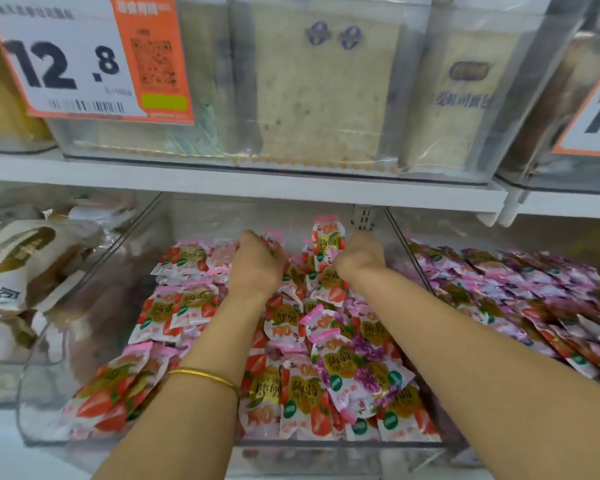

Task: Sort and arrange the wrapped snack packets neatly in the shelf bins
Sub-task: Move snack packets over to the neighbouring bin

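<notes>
1. At the far upper left hangs a white and orange price tag (66, 57) reading 12.8, fixed to the front of a clear upper bin (326, 157) that holds flat beige bread slices.
2. Below it on the left, a left bin (0, 358) holds beige and white bread packages (11, 258).
3. The clear middle bin (326, 448) is full of strawberry packets (187, 306). They lie in overlapping rows along its left side and in a loose jumble in the middle.
4. The left hand (257, 261) reaches to the far part of this bin, fingers curled down among the packets. Whether they clasp one cannot be told. A gold bangle (205, 375) sits on that forearm.
5. Between the hands an upright packet (328, 244) stands above the heap, touching the left side of the right hand.
6. The right hand (362, 254) is bent at the wrist with its fingers curled away and hidden; its grip cannot be told.
7. A grape packet (357, 372), purple among the red ones, lies on the near heap beneath the right forearm.
8. The right bin (406, 244) holds purple packets (499, 289) in slanted rows.
</notes>
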`<state>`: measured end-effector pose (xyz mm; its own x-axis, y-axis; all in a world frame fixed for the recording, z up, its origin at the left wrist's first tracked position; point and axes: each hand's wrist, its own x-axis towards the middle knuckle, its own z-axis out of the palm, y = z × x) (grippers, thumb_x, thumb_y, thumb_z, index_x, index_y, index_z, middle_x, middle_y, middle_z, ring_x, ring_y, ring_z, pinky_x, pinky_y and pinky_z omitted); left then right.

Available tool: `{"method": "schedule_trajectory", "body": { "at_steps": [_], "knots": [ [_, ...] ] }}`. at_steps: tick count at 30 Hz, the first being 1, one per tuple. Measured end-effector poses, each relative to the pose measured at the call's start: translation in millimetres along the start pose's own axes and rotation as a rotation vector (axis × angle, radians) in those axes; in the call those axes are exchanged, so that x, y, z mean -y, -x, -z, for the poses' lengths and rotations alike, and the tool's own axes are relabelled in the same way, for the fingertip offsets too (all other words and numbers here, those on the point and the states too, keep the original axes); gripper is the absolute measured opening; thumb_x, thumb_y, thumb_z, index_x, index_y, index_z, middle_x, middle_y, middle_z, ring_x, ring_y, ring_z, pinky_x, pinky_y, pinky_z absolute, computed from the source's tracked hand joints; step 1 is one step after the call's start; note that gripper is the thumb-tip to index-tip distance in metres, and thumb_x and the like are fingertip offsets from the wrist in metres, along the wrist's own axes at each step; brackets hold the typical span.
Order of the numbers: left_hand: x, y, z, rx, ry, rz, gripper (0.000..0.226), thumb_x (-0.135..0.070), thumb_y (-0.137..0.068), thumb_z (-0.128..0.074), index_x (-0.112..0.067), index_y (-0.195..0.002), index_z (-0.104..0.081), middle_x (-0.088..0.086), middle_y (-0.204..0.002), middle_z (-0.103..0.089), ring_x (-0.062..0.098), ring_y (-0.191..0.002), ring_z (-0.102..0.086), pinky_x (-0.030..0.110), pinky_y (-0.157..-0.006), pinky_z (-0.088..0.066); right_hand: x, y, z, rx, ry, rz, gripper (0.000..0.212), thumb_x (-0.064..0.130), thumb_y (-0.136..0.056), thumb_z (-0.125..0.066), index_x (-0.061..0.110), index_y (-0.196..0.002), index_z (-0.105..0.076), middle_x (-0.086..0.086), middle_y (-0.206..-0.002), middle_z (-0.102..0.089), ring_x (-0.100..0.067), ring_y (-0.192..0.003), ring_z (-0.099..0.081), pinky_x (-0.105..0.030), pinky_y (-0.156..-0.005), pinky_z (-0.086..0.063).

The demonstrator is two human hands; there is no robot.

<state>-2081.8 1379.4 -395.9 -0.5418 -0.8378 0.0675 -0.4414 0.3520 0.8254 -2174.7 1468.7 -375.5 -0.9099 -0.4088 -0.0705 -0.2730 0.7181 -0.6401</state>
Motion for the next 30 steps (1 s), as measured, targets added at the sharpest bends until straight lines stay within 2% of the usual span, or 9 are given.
{"method": "schedule_trajectory", "body": {
  "at_steps": [3, 7, 10, 12, 14, 18, 22, 27, 30],
  "knots": [
    [-2.0, 2.8, 1.3, -0.03, -0.11, -0.025, 0.029, -0.012, -0.096, -0.047, 0.009, -0.116, -0.043, 0.027, -0.104, -0.061, 0.038, -0.09, -0.06, 0.043, -0.063, -0.041, 0.5, 2.4, 9.4, 0.059, 0.101, 0.059, 0.027, -0.004, -0.088, -0.054, -0.002, -0.115, -0.053, -0.011, -0.099, -0.061, -0.025, -0.095, -0.061, -0.022, -0.071, -0.045],
    [-2.0, 6.6, 0.3, -0.067, -0.273, -0.061, 0.034, -0.017, -0.094, -0.052, -0.003, -0.121, -0.037, 0.02, -0.101, -0.062, 0.035, -0.091, -0.058, 0.038, -0.067, -0.044, -3.2, 6.6, 16.5, 0.123, 0.316, 0.134, 0.023, -0.01, -0.086, -0.049, -0.001, -0.106, -0.057, -0.004, -0.073, -0.047, -0.02, -0.077, -0.052, -0.022, -0.072, -0.045],
    [-0.5, 7.6, 1.0, -0.107, -0.413, -0.082, 0.037, -0.025, -0.09, -0.059, -0.006, -0.114, -0.039, 0.019, -0.097, -0.064, 0.037, -0.097, -0.058, 0.039, -0.066, -0.045, -5.2, 14.2, 18.5, 0.095, 0.447, 0.219, 0.022, -0.009, -0.085, -0.049, 0.002, -0.102, -0.057, -0.011, -0.095, -0.058, -0.025, -0.092, -0.058, -0.028, -0.08, -0.048],
    [-1.2, 8.5, 3.0, -0.08, -0.401, -0.087, 0.043, -0.029, -0.088, -0.063, -0.006, -0.115, -0.04, 0.017, -0.096, -0.064, 0.035, -0.09, -0.06, 0.038, -0.066, -0.047, -4.0, 17.0, 19.0, 0.043, 0.51, 0.283, 0.034, -0.009, -0.082, -0.052, -0.001, -0.115, -0.053, -0.018, -0.116, -0.056, -0.031, -0.108, -0.055, -0.034, -0.089, -0.048],
    [-1.6, 9.9, 5.3, -0.052, -0.335, -0.085, 0.05, -0.031, -0.086, -0.066, -0.004, -0.12, -0.039, 0.016, -0.099, -0.064, 0.034, -0.09, -0.061, 0.039, -0.068, -0.048, -2.4, 16.5, 23.0, 0.011, 0.535, 0.331, 0.044, -0.011, -0.08, -0.053, -0.001, -0.122, -0.049, -0.022, -0.123, -0.052, -0.035, -0.114, -0.052, -0.037, -0.09, -0.046],
    [-0.9, 12.9, 10.4, -0.107, -0.223, -0.101, 0.049, -0.033, -0.088, -0.063, -0.004, -0.12, -0.039, 0.014, -0.098, -0.062, 0.028, -0.081, -0.055, 0.036, -0.065, -0.042, 1.5, 10.0, 36.1, -0.007, 0.46, 0.456, 0.038, -0.012, -0.085, -0.046, 0.001, -0.12, -0.05, -0.017, -0.12, -0.054, -0.03, -0.111, -0.054, -0.03, -0.085, -0.044],
    [0.0, 13.7, 13.1, -0.192, -0.25, -0.138, 0.049, -0.039, -0.089, -0.058, -0.004, -0.118, -0.039, 0.004, -0.082, -0.051, 0.025, -0.073, -0.05, 0.034, -0.06, -0.037, 5.2, -8.4, 27.3, 0.01, 0.258, 0.48, 0.031, 0.002, -0.088, -0.056, 0.009, -0.119, -0.053, -0.014, -0.122, -0.053, -0.027, -0.11, -0.052, -0.025, -0.082, -0.04],
    [4.1, 12.9, 2.1, 0.002, -0.273, -0.158, 0.043, -0.033, -0.09, -0.059, -0.001, -0.113, -0.042, 0.016, -0.104, -0.059, 0.033, -0.097, -0.058, 0.035, -0.071, -0.044, -0.4, -15.1, 11.5, -0.03, 0.438, 0.522, 0.036, 0.007, -0.086, -0.064, 0.003, -0.118, -0.048, -0.018, -0.119, -0.049, -0.031, -0.106, -0.054, -0.031, -0.084, -0.044],
    [3.3, 13.6, 7.0, -0.032, -0.442, -0.231, 0.035, -0.031, -0.093, -0.055, -0.001, -0.112, -0.052, 0.016, -0.117, -0.053, 0.033, -0.107, -0.051, 0.038, -0.083, -0.044, -6.9, -11.4, 11.0, -0.001, 0.512, 0.529, 0.022, 0.006, -0.087, -0.061, 0.002, -0.108, -0.06, -0.015, -0.113, -0.057, -0.029, -0.099, -0.059, -0.031, -0.083, -0.047]
  ]
}}
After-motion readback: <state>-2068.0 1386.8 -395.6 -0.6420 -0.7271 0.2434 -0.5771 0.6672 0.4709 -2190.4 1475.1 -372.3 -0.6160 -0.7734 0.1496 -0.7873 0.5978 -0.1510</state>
